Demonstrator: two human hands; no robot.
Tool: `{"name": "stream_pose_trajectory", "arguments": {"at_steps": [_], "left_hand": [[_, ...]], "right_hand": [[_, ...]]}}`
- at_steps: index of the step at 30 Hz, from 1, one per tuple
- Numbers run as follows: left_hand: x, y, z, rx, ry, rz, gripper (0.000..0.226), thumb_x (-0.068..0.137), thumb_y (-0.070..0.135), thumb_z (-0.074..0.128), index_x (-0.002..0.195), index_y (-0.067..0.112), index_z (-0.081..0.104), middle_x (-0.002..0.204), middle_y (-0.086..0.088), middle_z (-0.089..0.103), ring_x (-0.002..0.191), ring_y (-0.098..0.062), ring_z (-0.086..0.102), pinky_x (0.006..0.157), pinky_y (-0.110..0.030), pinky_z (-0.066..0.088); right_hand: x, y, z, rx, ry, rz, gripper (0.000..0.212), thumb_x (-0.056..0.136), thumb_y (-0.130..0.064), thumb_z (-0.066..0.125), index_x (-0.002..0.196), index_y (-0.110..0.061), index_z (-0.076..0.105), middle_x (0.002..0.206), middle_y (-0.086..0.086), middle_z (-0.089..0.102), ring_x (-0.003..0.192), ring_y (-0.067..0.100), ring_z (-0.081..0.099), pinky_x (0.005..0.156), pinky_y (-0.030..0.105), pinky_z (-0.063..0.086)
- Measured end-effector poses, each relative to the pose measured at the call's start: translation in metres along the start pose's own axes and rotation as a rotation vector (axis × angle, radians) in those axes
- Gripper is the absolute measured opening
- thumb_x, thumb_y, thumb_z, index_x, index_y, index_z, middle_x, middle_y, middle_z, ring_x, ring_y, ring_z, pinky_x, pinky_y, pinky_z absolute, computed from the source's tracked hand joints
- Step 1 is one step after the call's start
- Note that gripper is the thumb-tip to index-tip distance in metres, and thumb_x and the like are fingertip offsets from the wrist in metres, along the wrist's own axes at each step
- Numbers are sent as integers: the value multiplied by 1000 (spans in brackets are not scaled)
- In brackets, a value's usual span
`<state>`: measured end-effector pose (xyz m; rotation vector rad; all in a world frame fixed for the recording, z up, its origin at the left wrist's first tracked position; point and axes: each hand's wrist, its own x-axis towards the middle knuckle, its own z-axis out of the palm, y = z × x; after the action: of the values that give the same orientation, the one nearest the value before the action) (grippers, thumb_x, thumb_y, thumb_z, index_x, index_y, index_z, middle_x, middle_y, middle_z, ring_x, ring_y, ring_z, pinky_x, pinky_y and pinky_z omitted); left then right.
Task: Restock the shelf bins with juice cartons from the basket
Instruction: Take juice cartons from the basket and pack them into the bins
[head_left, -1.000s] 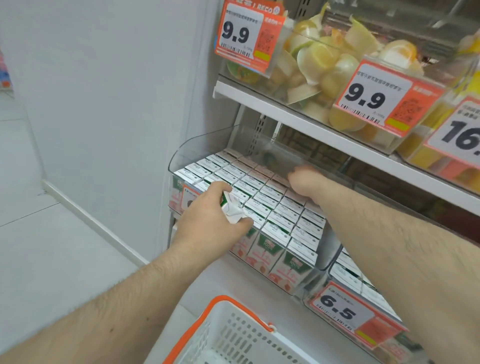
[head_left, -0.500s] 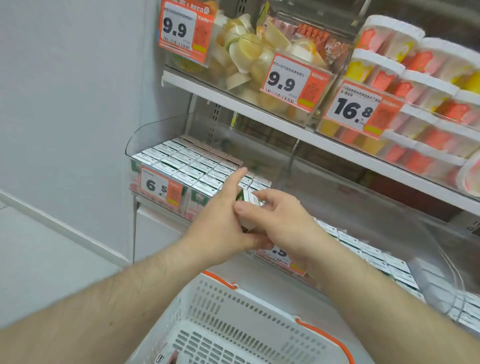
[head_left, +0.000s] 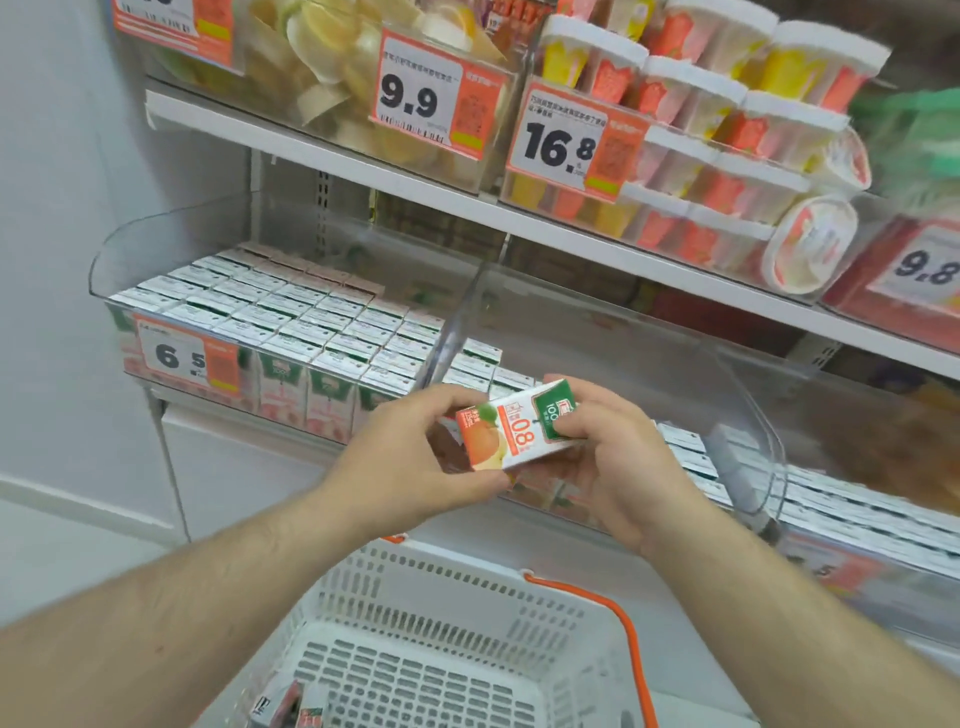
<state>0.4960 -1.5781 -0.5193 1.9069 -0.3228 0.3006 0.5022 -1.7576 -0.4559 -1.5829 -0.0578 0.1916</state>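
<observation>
Orange juice carton (head_left: 519, 427) on its side, left hand (head_left: 415, 462), right hand (head_left: 613, 457) holding

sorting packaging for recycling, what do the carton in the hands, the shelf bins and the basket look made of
Juice carton: looks like coated paperboard, slightly glossy; sharp folded edges, printed faces.
Shelf bin: clear rigid plastic, probably acrylic; the cartons show through its walls and the edges glint.
Basket: matte white moulded plastic with slotted walls; orange handle, material unclear.
</observation>
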Motion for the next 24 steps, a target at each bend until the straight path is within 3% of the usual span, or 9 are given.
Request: {"name": "stream_pose_trajectory", "arguments": {"at_steps": [4, 6, 9, 11, 13, 15, 17, 21, 24], "left_hand": [[13, 1, 9, 328, 100, 157, 63, 62, 54, 82, 118, 38, 59, 107, 31, 57, 101, 0, 56, 91, -25, 45], [23, -7, 7, 555, 160, 219, 80, 63, 68, 71, 131, 29, 55, 127, 16, 54, 120, -11, 47, 100, -35, 35], [33, -22, 3, 716, 166, 82, 85, 69, 64, 74, 142, 31, 45, 150, 1, 36, 137, -22, 28, 110, -44, 20], [34, -34, 4, 707, 177, 61, 70, 73, 60, 74, 134, 31, 55, 151, -3, 37, 140, -26, 28, 112, -46, 18], [34, -44, 8, 626, 212, 85, 45, 76, 56, 73, 111, 29, 69, 146, -4, 46, 137, -25, 36, 113, -47, 14], [34, -50, 12, 576, 232, 78, 31, 77, 57, 66, 91, 31, 73, 143, -3, 50, 135, -19, 41, 116, -39, 4], [35, -55, 15, 552, 257, 90, 36, 76, 63, 55, 83, 32, 72, 141, -3, 54, 130, -15, 46, 115, -32, 2], [36, -57, 16, 543, 268, 115, 40, 76, 64, 48, 80, 31, 71, 139, -3, 56, 125, -17, 54, 114, -32, 4], [37, -59, 18, 538, 273, 135, 39, 76, 63, 50, 78, 29, 70, 136, -4, 58, 122, -16, 54, 113, -33, 7]], "right_hand": [[8, 5, -21, 9, 42, -38, 24, 91, 8, 52, 110, 2, 66, 90, 13, 76, 77, 21, 73, 65, 31, 58], [20, 1, -31, -64, 117, -117, 26, 90, 8, 59, 112, -2, 66, 94, 11, 77, 86, 22, 73, 78, 35, 59], [51, -7, -48, -366, 274, -305, 35, 84, 8, 67, 109, -16, 69, 96, -1, 77, 91, 13, 72, 82, 34, 59], [74, -11, -57, -574, 340, -371, 39, 82, 2, 68, 114, -20, 69, 102, -7, 74, 95, 9, 70, 85, 32, 58], [97, -13, -63, -776, 356, -388, 40, 82, -3, 68, 117, -22, 68, 103, -11, 69, 95, 8, 65, 83, 20, 53], [119, -13, -63, -927, 326, -360, 41, 82, -4, 66, 120, -22, 67, 103, -9, 65, 95, 13, 62, 78, 20, 50], [137, -11, -61, -978, 279, -281, 42, 81, -3, 67, 121, -19, 66, 105, -3, 65, 92, 22, 64, 77, 32, 54], [166, -5, -54, -1095, 135, -64, 43, 78, -4, 73, 120, -13, 68, 111, 3, 68, 93, 21, 64, 71, 27, 52], [180, -3, -48, -969, 53, 103, 35, 80, -2, 74, 112, -15, 68, 98, 3, 71, 87, 20, 69, 74, 32, 59]]}}
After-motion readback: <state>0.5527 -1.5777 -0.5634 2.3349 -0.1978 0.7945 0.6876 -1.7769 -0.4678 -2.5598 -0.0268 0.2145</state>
